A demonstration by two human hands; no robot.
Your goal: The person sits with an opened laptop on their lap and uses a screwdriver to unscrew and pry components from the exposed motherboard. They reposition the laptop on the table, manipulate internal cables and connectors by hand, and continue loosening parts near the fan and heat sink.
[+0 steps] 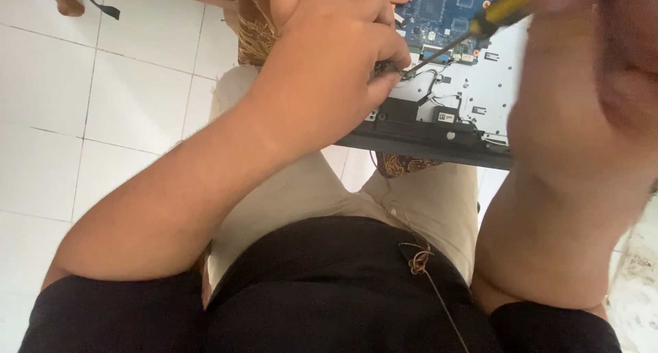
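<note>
Two hands at work over an opened laptop (473,86), propped across the lap with its near edge toward the body, so as to lie within easy reach. White floor tiles (89,106) at nine o'clock, with a dark strap (103,9) up at eleven. Left hand (336,58) next, near twelve o'clock, curled tight with fingertips pinching a small part (387,68) beside the black hinge strip (418,127), apparently steadying it under the tool. Screwdriver (480,27) at one o'clock, yellow handle high, thin shaft slanting down-left so the tip meets that pinched spot. Blue circuit board (445,10) just above. Right hand (589,86) at three o'clock, blurred and close to the lens, wrapped around the screwdriver's handle end. Black shirt (329,291) at six.
</note>
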